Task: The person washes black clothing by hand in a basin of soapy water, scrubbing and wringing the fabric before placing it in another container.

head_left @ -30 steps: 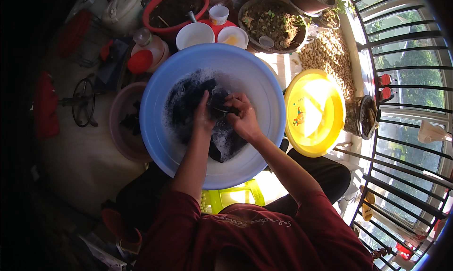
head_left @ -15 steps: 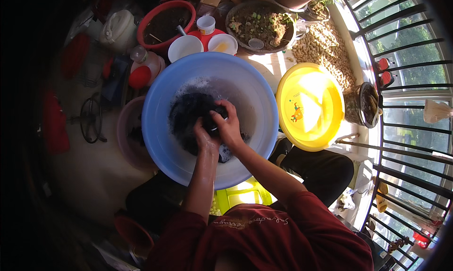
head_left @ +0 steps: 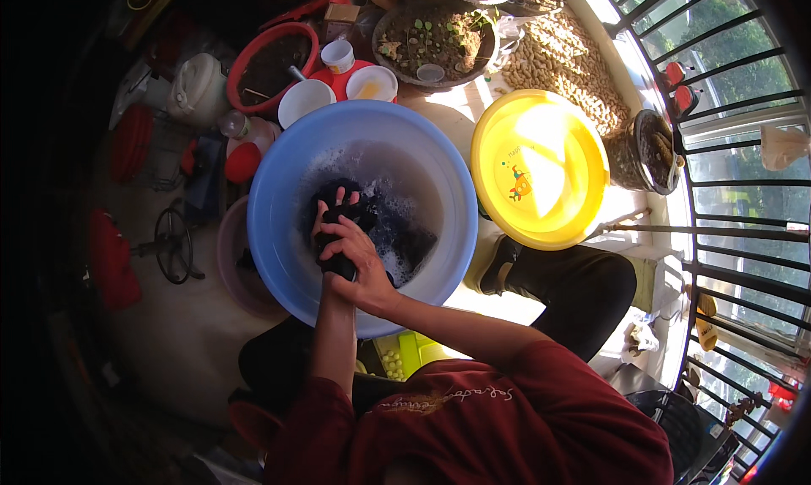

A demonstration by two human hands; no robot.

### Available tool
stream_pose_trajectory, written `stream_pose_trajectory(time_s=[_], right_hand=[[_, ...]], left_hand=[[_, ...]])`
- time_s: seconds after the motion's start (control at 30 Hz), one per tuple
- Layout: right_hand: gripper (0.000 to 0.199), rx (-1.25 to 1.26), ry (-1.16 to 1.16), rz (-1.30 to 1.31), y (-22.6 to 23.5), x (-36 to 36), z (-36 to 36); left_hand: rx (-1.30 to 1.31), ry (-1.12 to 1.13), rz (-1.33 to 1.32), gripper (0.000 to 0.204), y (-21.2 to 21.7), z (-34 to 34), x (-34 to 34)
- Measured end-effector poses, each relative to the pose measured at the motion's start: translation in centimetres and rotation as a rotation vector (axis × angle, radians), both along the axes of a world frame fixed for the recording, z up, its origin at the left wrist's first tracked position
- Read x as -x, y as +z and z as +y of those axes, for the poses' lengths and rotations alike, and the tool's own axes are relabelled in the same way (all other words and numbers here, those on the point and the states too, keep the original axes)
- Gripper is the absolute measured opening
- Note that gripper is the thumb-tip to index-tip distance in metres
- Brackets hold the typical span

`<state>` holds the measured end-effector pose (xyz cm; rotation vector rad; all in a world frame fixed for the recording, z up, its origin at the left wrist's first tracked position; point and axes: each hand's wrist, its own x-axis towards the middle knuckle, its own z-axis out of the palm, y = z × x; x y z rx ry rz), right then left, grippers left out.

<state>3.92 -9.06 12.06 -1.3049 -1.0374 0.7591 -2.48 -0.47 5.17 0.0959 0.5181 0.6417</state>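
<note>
A large blue basin [head_left: 270,231] holds cloudy, sudsy water [head_left: 422,189] and dark wet cloth [head_left: 414,247]. Over its left part, a bunch of black cloth [head_left: 340,266] is caught between my two hands. My left hand [head_left: 321,219] lies under and behind the cloth, fingers pointing up and partly spread, most of its palm covered. From the right, my right hand [head_left: 365,267] presses across it, fingers bent over the cloth and its heel near my left wrist. I cannot make out what garment the cloth belongs to.
To the right stands a yellow basin [head_left: 541,231]. A pinkish tub [head_left: 232,248] sits partly under the blue basin's left side. Beyond are white bowls [head_left: 306,103], a red pot of soil [head_left: 274,67] and a planter [head_left: 435,50]. Window bars [head_left: 743,151] line the right side.
My hands have shifted left and nearer within the basin. From cupping the black cloth together, they have turned, the right now lying across the left. Dark cloth shows more at the right.
</note>
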Motion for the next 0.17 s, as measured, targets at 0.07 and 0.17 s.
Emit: stream_pose_trajectory(time_s=[0.07,0.17], right_hand=[[0.029,0.039,-0.166,0.063,-2.4,-1.0,2.5],[0.031,0.185,-0.369,0.079,-4.4,-4.9,4.3]], left_hand=[[-0.034,0.009,-0.159,0.047,-2.0,0.0,1.2],[-0.052,0.191,0.261,0.048,-1.7,-3.5,-2.7]])
